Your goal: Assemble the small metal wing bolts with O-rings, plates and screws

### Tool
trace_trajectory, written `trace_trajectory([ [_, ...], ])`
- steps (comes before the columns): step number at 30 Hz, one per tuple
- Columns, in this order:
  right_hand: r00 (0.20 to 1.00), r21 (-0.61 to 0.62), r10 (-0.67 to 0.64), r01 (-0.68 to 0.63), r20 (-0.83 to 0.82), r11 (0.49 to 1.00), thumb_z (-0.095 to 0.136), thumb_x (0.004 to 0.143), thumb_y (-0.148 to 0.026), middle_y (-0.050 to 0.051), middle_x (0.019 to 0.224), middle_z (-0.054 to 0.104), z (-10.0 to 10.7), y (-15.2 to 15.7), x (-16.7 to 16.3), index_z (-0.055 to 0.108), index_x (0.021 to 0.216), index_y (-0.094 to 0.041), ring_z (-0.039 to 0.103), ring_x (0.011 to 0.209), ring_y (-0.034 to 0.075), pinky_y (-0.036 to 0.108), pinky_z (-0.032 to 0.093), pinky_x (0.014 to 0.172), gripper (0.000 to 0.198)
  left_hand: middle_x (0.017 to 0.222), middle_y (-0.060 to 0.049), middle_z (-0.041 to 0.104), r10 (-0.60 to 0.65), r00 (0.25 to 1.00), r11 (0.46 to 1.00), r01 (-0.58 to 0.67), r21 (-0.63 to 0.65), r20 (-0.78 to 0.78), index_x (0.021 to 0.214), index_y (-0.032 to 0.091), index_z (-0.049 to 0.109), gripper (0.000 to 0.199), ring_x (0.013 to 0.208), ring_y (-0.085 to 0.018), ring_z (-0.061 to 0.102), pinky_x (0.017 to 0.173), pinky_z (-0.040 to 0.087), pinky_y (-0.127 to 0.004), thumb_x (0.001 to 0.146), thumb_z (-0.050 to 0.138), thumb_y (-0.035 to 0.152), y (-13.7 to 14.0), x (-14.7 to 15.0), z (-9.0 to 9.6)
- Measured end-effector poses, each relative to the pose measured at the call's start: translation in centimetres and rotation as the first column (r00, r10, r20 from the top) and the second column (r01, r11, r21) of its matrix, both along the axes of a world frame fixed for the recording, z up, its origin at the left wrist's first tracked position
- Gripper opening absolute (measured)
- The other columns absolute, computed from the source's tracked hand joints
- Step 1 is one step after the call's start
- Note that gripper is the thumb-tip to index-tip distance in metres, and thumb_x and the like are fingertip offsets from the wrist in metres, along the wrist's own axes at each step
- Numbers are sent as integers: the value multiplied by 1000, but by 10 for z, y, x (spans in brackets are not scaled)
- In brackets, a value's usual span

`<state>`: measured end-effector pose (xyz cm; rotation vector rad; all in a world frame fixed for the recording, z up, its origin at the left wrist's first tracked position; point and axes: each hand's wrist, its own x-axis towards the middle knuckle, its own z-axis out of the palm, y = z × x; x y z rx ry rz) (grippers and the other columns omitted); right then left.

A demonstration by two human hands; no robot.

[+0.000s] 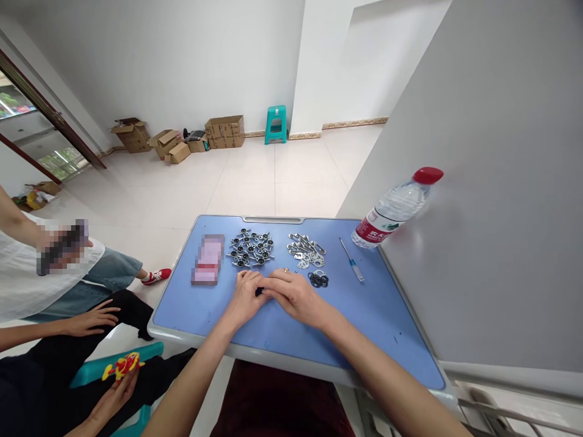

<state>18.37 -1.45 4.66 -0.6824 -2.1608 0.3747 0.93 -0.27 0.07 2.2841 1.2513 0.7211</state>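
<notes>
My left hand and my right hand meet over the front middle of the blue table. The fingers of both are closed together round something small; only a dark bit shows between them, and its kind is hidden. A small gold-coloured spot shows at my right fingers. Just beyond my hands lie several metal parts with round black centres. Right of those are a pile of elongated metal pieces, flat metal plates with holes and black rings.
A screwdriver lies on the right, near a red-capped water bottle by the grey panel. A blurred pink box lies on the left. Two people are at the left, one with a red-yellow toy. Cartons and a stool stand by the wall.
</notes>
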Motion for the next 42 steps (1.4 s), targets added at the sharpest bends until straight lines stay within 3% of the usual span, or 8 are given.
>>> trace_trajectory([
  [6,989,-80,-129,123,-66,989,40,102,-25,3,77,60,-5,4,0,61,98,-21,56,67,16,27,46,62,22,90,-2,66,-5,1000,998,6,-58,16,86,20,63,10,90,-21,58,93,38,-41,90,63,29,-1,0,5],
  [14,961,2,-273,273,-34,962,45,100,-26,4,75,63,-14,0,-8,60,92,-21,57,64,15,26,46,58,18,88,-2,66,3,1000,998,-2,-55,15,83,20,64,11,88,-21,58,92,38,-40,92,59,26,0,1,5],
  [20,985,45,-161,164,-62,985,41,101,-19,6,88,69,-13,0,-7,59,113,-20,63,75,17,28,50,64,22,94,-3,69,12,999,998,-10,-59,34,86,20,64,4,94,-22,58,96,37,-41,88,63,22,-2,1,6],
  [25,999,-22,-33,32,-26,999,35,102,-18,9,104,69,-1,4,4,55,125,-21,63,87,19,34,52,75,31,95,-3,69,7,1000,998,-5,-57,27,87,20,63,5,93,-23,59,93,38,-41,87,65,24,-2,1,7],
  [32,977,8,-203,204,-73,979,42,100,-23,4,74,63,-6,6,-4,62,97,-21,56,67,18,31,47,64,20,90,-2,67,11,1000,998,-10,-59,11,82,20,62,7,89,-21,58,93,38,-41,87,64,24,-1,2,6],
  [36,981,34,-186,188,-56,982,39,101,-21,5,82,64,-11,5,-4,61,113,-20,60,72,18,29,48,64,25,93,-3,68,7,1000,998,-5,-65,19,82,20,63,5,92,-22,59,93,38,-41,86,64,24,-1,2,6],
  [39,993,65,-117,119,-32,991,37,101,-16,10,100,68,-8,5,-1,53,128,-18,63,85,20,31,50,71,32,99,-4,69,9,999,998,-7,-59,41,84,20,63,2,97,-23,59,95,38,-42,86,64,21,-1,2,6],
  [42,998,51,-42,45,-48,998,34,100,-13,11,104,69,-3,5,-2,52,129,-18,63,88,20,33,50,75,34,93,-4,69,18,999,999,-16,-45,44,82,19,62,4,93,-24,60,94,38,-43,84,66,20,0,1,4],
])
